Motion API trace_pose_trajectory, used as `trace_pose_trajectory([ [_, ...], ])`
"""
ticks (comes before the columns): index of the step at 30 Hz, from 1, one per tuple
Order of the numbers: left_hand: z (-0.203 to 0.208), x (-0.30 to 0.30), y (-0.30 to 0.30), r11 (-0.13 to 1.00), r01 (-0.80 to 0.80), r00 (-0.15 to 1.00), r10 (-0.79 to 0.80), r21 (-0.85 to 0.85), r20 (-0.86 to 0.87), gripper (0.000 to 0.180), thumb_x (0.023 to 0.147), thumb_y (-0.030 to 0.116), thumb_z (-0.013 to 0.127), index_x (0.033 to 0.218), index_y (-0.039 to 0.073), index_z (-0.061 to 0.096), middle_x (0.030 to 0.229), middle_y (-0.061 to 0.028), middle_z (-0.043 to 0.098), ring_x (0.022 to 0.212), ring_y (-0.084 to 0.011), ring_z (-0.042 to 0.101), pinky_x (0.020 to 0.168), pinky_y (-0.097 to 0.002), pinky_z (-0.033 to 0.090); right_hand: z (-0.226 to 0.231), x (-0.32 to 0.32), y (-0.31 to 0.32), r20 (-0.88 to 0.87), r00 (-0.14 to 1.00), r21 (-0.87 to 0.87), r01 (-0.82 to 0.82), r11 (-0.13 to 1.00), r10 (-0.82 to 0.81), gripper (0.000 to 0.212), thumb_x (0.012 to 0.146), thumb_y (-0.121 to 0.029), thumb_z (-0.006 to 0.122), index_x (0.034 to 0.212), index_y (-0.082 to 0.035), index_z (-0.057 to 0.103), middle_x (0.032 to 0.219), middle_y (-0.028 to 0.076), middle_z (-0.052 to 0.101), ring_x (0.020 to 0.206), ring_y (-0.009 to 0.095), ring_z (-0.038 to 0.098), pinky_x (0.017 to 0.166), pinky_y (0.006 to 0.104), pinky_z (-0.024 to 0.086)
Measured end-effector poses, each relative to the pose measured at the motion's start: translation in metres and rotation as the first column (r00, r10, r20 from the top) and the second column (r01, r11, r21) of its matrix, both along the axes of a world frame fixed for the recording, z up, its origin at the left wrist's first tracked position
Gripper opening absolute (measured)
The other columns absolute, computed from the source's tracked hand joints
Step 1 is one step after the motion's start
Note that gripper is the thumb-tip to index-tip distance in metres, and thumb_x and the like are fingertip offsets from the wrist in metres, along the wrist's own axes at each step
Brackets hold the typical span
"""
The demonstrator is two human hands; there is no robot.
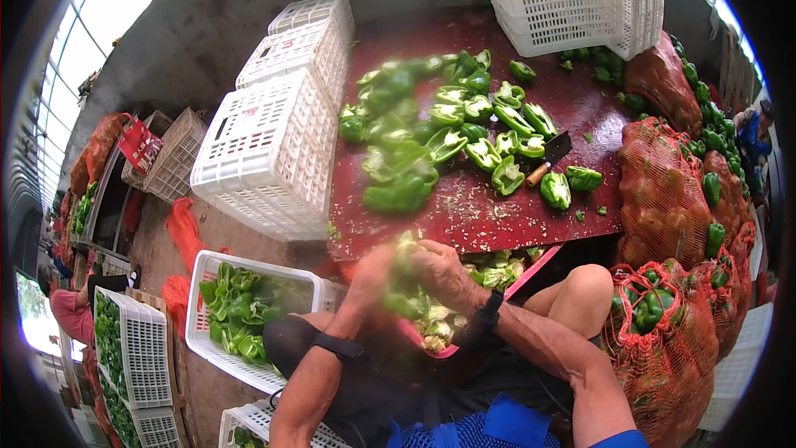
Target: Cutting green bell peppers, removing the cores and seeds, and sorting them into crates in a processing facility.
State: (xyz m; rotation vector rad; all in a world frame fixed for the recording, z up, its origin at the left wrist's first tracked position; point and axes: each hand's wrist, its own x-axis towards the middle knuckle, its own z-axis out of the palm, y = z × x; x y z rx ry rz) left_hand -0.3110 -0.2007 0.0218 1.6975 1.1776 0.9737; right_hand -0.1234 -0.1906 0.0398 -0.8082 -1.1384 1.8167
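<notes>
Close in front of me, over a pink basin [543, 263] of pale pepper cores [439, 322], my left hand [371, 280] and my right hand [446, 270] meet, both closed around a green bell pepper [400, 278]. A haze on the picture blurs the pepper and my left fingertips. Beyond them, halved peppers [448, 144] lie cut side up on a dark red tabletop [489, 228]. A cleaver with a wooden handle [538, 173] rests among the halves at the right. To my left, a white crate [201, 315] holds cored pepper pieces [240, 311].
White crates [249, 145] line the table's left side; others [572, 4] stand at its far right corner. Orange mesh sacks [663, 191] of peppers crowd the right. Another crate [253, 423] sits low at my left. A person in a red top [73, 315] is far left.
</notes>
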Motion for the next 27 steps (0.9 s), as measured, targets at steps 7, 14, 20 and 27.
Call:
trace_pose_trajectory([
  [7,0.01,0.012,-0.001,0.999,0.01,1.0,-0.009,-0.031,0.004,0.025,0.103,0.023,0.047,0.096,0.003,0.06,0.087,-0.0002,0.058,0.079,-0.0073,0.052,0.072,-0.0243,0.047,-0.011,0.008,0.024,0.227,0.846,0.777,0.141,0.613,-0.482,0.017,0.072,-0.003,0.074,0.08,-0.009,0.06,0.07,0.003,0.056,0.065,0.022,0.06,0.057,0.0346,0.052],
  [14,0.008,0.004,-0.003,0.986,-0.164,0.986,0.164,-0.004,0.027,0.028,0.076,0.015,0.072,0.099,0.004,0.061,0.092,-0.0106,0.057,0.081,-0.027,0.058,0.069,-0.036,0.05,0.013,0.032,0.025,0.703,0.487,0.626,-0.08,0.776,-0.518,0.023,0.087,-0.024,0.066,0.087,-0.001,0.063,0.072,0.01,0.061,0.062,0.017,0.058,0.055,0.0331,0.046],
  [20,0.02,0.013,-0.004,0.858,-0.4,0.869,0.467,0.323,-0.163,0.013,0.097,0.014,0.06,0.097,0.002,0.058,0.075,-0.01,0.061,0.062,-0.0166,0.06,0.057,-0.0313,0.049,0.006,0.033,0.013,0.6,0.692,0.668,-0.158,0.727,-0.401,0.033,0.095,-0.032,0.061,0.092,0.001,0.063,0.072,0.012,0.064,0.059,0.017,0.062,0.05,0.0328,0.05],
  [27,0.019,0.015,-0.019,0.896,-0.23,0.91,0.336,0.379,-0.244,0.04,0.084,0.016,0.071,0.119,0.001,0.06,0.112,-0.0177,0.064,0.099,-0.0323,0.066,0.084,-0.0396,0.054,-0.019,-0.005,0.007,0.567,0.823,0.04,-0.063,0.997,0.03,0.023,0.089,-0.018,0.058,0.103,-0.001,0.065,0.084,0.016,0.067,0.069,0.022,0.067,0.056,0.0381,0.053],
])
